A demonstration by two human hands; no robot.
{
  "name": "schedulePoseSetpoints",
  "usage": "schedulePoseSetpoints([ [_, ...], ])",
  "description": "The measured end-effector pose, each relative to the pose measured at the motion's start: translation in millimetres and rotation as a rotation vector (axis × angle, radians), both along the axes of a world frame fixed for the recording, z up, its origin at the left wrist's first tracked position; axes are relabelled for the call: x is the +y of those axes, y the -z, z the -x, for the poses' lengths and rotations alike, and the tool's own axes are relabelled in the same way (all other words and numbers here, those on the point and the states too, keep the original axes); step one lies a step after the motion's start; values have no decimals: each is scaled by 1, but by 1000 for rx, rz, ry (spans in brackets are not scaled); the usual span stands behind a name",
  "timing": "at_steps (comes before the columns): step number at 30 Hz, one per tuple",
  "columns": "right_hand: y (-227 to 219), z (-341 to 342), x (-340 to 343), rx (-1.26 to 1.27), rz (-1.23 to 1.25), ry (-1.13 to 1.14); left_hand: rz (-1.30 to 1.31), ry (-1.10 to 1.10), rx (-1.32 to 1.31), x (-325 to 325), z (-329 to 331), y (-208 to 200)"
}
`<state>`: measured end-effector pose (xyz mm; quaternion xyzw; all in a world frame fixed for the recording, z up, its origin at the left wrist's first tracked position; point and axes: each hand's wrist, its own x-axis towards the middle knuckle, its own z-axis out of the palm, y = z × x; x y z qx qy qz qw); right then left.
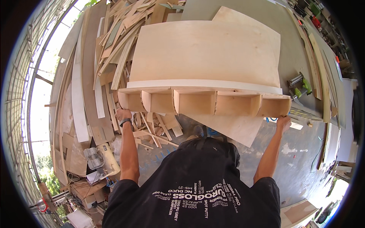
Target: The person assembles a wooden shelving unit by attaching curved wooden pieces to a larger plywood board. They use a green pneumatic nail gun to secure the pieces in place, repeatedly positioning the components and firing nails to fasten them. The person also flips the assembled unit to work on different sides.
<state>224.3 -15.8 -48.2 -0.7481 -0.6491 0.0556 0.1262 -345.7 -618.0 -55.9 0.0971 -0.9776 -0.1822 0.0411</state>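
Note:
A long, shallow plywood frame (pixel 195 103), split by thin upright dividers into several open compartments, spans the space in front of me. At its left end my left hand (pixel 123 114) is closed around the lower corner; a dark band circles that wrist. My right hand (pixel 283 123) grips the lower corner at the opposite end. Directly behind the frame runs a white strip (pixel 205 84) along the near edge of a large pale plywood sheet (pixel 205 49). Fingers of both hands are partly hidden by the frame's ends.
Offcuts and long strips (pixel 123 41) are heaped at the far left. More scraps (pixel 156 127) lie below the frame's left half. A green-and-black power tool (pixel 300 85) rests at right. Another plywood piece (pixel 232 127) slopes beneath the frame. A blue coiled hose (pixel 156 159) crosses the grey floor.

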Motion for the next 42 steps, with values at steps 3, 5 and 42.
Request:
schedulePoseSetpoints([
  [3, 6, -5, 1, -8, -71, 4, -27, 25, -15, -1, 2, 0],
  [5, 6, -3, 1, -16, -72, 11, -19, 1, -6, 2, 0, -4],
  [42, 8, -13, -6, 75, -106, -128, -1, 156, 104, 2, 4, 9],
])
